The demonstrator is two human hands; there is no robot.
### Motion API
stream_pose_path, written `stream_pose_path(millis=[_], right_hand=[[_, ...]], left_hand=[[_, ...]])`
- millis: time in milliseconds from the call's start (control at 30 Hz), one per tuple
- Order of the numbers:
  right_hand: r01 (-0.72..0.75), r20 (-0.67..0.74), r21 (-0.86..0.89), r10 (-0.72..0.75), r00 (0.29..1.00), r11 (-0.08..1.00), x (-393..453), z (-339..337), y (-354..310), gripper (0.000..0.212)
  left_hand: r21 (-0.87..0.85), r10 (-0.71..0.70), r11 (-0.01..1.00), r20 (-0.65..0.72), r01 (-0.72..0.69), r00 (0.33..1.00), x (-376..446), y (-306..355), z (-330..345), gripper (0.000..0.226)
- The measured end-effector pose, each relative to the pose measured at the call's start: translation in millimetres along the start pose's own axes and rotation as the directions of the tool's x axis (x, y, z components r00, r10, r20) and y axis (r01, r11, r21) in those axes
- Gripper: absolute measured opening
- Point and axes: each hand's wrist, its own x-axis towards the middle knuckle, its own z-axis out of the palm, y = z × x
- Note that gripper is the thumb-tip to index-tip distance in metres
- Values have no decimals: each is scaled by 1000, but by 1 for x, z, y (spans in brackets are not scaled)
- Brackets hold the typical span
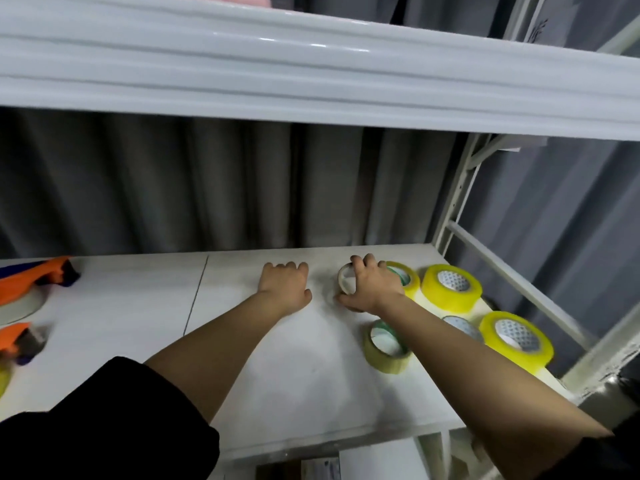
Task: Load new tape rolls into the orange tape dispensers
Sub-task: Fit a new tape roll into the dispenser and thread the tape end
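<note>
Both hands reach onto the white shelf [138, 341], the right hand [372, 287] grasping a tape roll [347, 279].

Its fingers curl over the pale roll, tilted on edge; the left hand [285, 285] lies flat and released, just beside at 9 o'clock. Yellow tape rolls [450, 285] cluster at 3 o'clock of the gripped one, with more nearer. Two orange tape dispensers [33, 278] sit well apart at 9 o'clock.

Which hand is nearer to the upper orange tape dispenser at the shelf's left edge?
Left. The left hand rests on the shelf mid-way, well right of the upper orange dispenser. The right hand is farther right, gripping a pale tape roll.
</note>
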Motion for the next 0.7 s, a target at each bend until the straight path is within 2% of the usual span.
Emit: stream_pose_path(millis=[233,500,700], right_hand=[[-78,-16,37,79,997,996,-7,1,40,83],[-156,-36,54,158,987,986,-21,-7,73,79],[-213,-52,42,215,975,976,-28,-14,124,84]], left_hand=[[-16,32,999,-7,-32,999,8,26,-2,37],[-116,96,989,7,-94,995,7,51,-5,38],[-158,230,959,-53,-236,972,9,109,-24,43]])
